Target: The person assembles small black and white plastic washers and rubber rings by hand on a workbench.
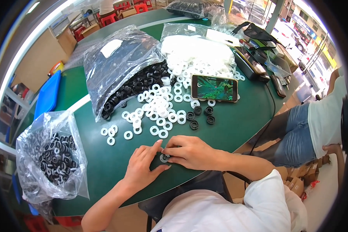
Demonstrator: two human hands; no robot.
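Green counter [235, 133] carried everything; at its back L stood a big clear bag of blk rings [121, 63], w/ a bag of wht rings [199, 52] to its R, both spilling fwd. Near L edge sat a mixed-ring bag [57, 156], blk & wht pcs inside, w/ a blue tray [48, 94] behind it. L hand [141, 164] was low over counter, thumb & index fingers apart, just beside the R hand [187, 152]. Phone [214, 89], screen lit, lay on wht rings at front of the pile. Few loose blk rings [194, 125] lay just in front of it. Smallest: a pale ring [165, 158] btwn the hands, R fingers pinched on it; couldn't tell if it touched counter
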